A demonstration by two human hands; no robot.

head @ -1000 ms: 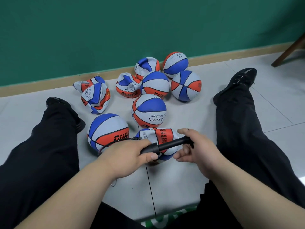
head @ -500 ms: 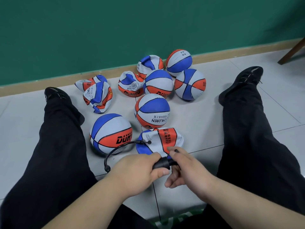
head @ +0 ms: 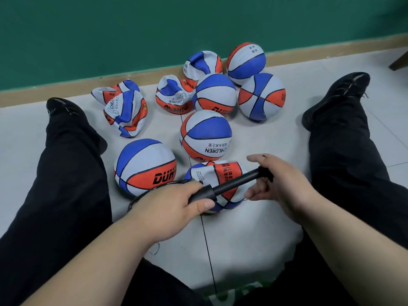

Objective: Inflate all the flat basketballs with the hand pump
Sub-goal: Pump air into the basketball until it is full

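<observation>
A black hand pump (head: 229, 185) lies across a flat red, white and blue basketball (head: 217, 173) on the floor between my legs. My left hand (head: 170, 208) grips the pump's barrel. My right hand (head: 278, 184) grips the handle, and the rod is drawn out. A thin black hose (head: 141, 195) curves from the pump toward the flat ball. Round, inflated balls sit at the near left (head: 144, 166), centre (head: 206, 135) and further back (head: 215, 94). Crumpled flat balls lie at the left (head: 125, 111) and back (head: 173, 96).
My legs in black trousers (head: 66, 173) flank the balls on the grey tiled floor (head: 254, 235). A green wall with a tan skirting board (head: 110, 78) runs behind. A wooden furniture leg (head: 398, 62) shows at the far right.
The pump handle was pushed in half a second ago; now my right hand has drawn it out to the right again. My left hand stays on the barrel.
</observation>
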